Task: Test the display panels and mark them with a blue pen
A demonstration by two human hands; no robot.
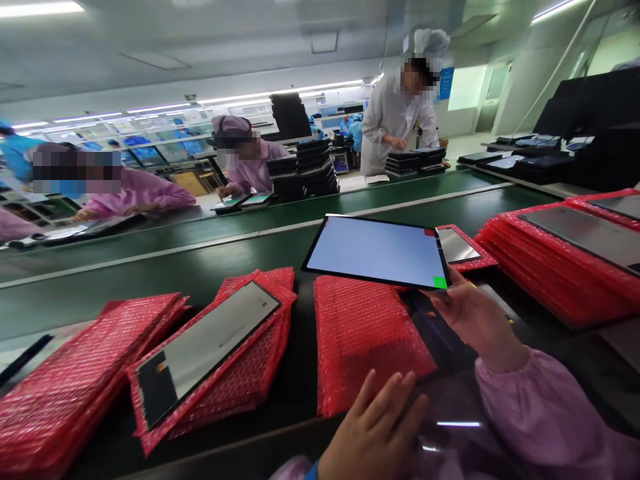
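Right hand (473,317) of mine pinches a blue-lit display panel (377,252) by its corner, above a red bubble-wrap sheet (367,340); my left hand (373,430) rests spread, empty.

A thin, black-framed display panel (377,252) is held up above the workbench by its near right corner, tilted slightly, its pale blue film-covered face upward. 1 small green tab marks the near right corner, 1 red tab the far right.
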